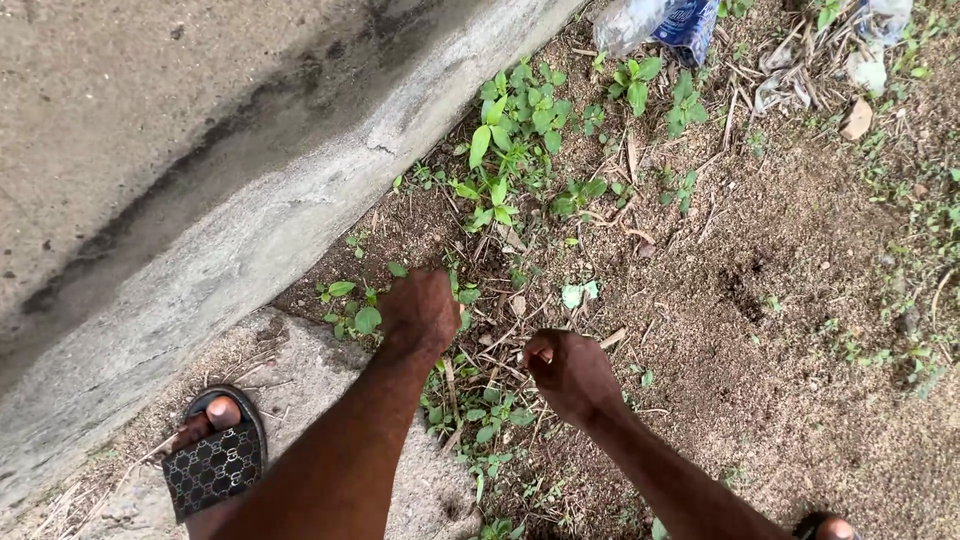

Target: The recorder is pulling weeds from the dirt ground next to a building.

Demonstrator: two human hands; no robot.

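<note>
Weeds (470,405) are what both my hands are working among, small green-leaved plants growing in the strip of bare soil (780,330) beside the concrete wall (200,180). My left hand (420,310) is reaching down into the low growth just beside the wall's foot, knuckles up; its fingers are curling under and away from me, so I cannot tell whether they are closing on a stem or only pressing into the leaves. My right hand (568,372) is bunching into a loose fist a little nearer to me, fingertips pinching together on what looks like a thin dry stalk, though it is too fine to be sure.

To do this well, I judge I should be gripping low, right at the soil line where the stem meets the root, and pulling slowly and straight so the root comes out whole instead of snapping. The earth looks crumbly and damp, which should be helping. A taller clump of leafy plants (515,130) is standing further along the wall, well apart from both hands. Plastic litter (660,22) is lying at the far end. My sandalled foot (213,460) is resting on the concrete slab (320,375) near the wall, keeping me steady as I am bending.
</note>
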